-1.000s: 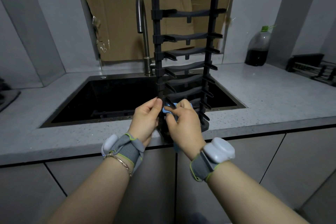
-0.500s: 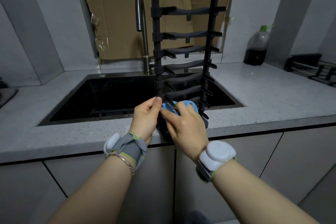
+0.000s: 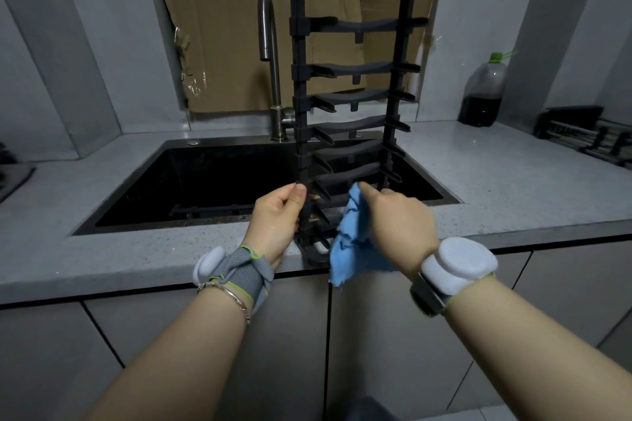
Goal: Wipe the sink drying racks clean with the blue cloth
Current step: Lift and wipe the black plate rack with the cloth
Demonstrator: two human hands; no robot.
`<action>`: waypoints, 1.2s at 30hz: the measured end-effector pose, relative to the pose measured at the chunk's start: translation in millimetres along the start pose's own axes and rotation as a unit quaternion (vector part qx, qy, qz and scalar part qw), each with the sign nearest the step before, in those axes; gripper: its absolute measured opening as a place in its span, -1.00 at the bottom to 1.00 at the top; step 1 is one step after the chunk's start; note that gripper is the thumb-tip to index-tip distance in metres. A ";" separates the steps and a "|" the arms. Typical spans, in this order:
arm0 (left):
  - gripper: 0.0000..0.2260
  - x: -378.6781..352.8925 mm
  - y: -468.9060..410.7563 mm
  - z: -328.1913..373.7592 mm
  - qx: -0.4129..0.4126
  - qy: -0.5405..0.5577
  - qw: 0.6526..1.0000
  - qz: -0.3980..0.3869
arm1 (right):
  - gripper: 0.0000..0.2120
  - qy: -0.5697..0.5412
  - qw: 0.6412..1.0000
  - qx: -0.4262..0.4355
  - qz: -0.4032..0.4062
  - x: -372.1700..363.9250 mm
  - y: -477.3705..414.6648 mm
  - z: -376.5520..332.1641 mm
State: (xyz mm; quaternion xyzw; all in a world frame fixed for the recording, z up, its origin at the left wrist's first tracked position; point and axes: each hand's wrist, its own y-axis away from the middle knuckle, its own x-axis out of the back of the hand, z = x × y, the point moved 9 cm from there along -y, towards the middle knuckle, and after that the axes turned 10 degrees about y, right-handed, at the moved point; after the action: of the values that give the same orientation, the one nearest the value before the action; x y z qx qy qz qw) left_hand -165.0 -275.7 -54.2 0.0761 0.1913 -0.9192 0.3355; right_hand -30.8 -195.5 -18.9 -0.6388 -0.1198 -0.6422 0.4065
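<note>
Across mid-frame: grey speckled countertop [image 3: 513, 181] with black sink [image 3: 205, 181]. Upright at center, foot on the counter's front edge: black slatted drying rack [image 3: 355, 69] (top cut off). Low on its left rail: left hand [image 3: 273, 215], fingers curled round. Just right: right hand [image 3: 400, 222] clutching blue cloth [image 3: 349, 243], forefinger extended, at the lower rungs.

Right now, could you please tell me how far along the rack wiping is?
Done: I cannot tell by sight. In hand: the left hand grips the drying rack while the right hand holds the blue cloth at its lowest slats. Left: the higher slats, and what seems another rack on the counter.
</note>
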 end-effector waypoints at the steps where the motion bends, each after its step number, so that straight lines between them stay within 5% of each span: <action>1: -0.71 -0.1 0.3 -0.1 0.000 -0.005 1.000 -0.002 | -0.53 0.035 0.999 -0.011 0.002 2.1 -1.7 2.8; 7: -0.74 -0.9 1.4 3.1 -0.014 -0.030 0.999 -0.004 | -0.73 0.035 0.997 -0.060 0.018 2.3 -9.3 0.7; 10: -0.75 -1.3 -0.4 1.0 -0.013 -0.040 0.999 -0.015 | -0.73 -0.163 0.986 -0.041 0.015 -2.8 -3.9 -9.4; 14: -0.76 -1.2 1.2 2.0 -0.020 -0.042 0.999 -0.015 | -0.69 -0.422 0.906 -0.010 -0.025 -6.8 -5.0 -34.7; 16: -0.75 -1.2 1.1 3.8 -0.028 -0.056 0.998 -0.016 | -0.68 -0.378 0.926 0.011 -0.022 -2.5 -4.1 -38.3; 19: -0.73 0.9 -0.2 5.1 -0.032 -0.064 0.997 -0.013 | -0.72 -0.121 0.992 0.039 0.011 11.3 -3.7 -32.9; 25: -0.70 -0.6 1.2 6.2 -0.032 -0.074 0.997 -0.016 | -0.72 0.156 0.988 0.010 0.014 14.7 -10.7 2.9; 33: -0.72 -1.6 2.3 6.5 -0.030 -0.074 0.997 -0.004 | -0.71 0.113 0.993 0.022 -0.018 6.1 -0.3 0.6; 36: -0.73 -0.7 0.7 7.2 -0.034 -0.088 0.996 -0.004 | -0.87 -0.045 0.998 0.009 -0.033 -11.6 17.5 6.7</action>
State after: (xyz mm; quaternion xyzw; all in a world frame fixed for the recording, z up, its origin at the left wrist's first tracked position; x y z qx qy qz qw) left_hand -164.1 -278.6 -47.6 -0.0171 0.1924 -0.9167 0.3498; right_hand -15.8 -198.0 -34.9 -0.6588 -0.1646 -0.6249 0.3852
